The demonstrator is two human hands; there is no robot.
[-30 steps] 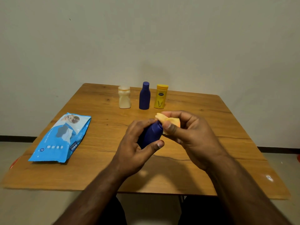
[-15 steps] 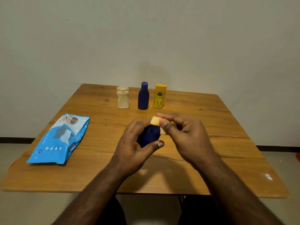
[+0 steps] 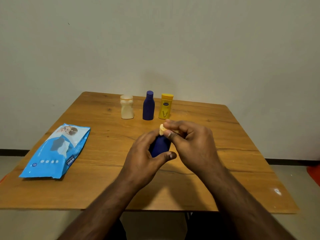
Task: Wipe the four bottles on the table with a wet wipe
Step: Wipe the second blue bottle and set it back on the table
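Bottle tilted, top away; left hand grips it.

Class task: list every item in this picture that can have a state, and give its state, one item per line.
Left hand: grips the held blue bottle.
Right hand: pinches the wipe.
Held blue bottle: lifted, top being wiped.
Wipe: bunched.
Cream bottle: upright, capped.
Standing blue bottle: upright, capped.
Yellow bottle: upright, capped.
Wipes pack: lying flat.

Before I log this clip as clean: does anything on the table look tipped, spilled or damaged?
Nothing stands out. The cream bottle, blue bottle and yellow bottle stand upright in a row; the wipes pack lies flat, and no spill shows on the table.
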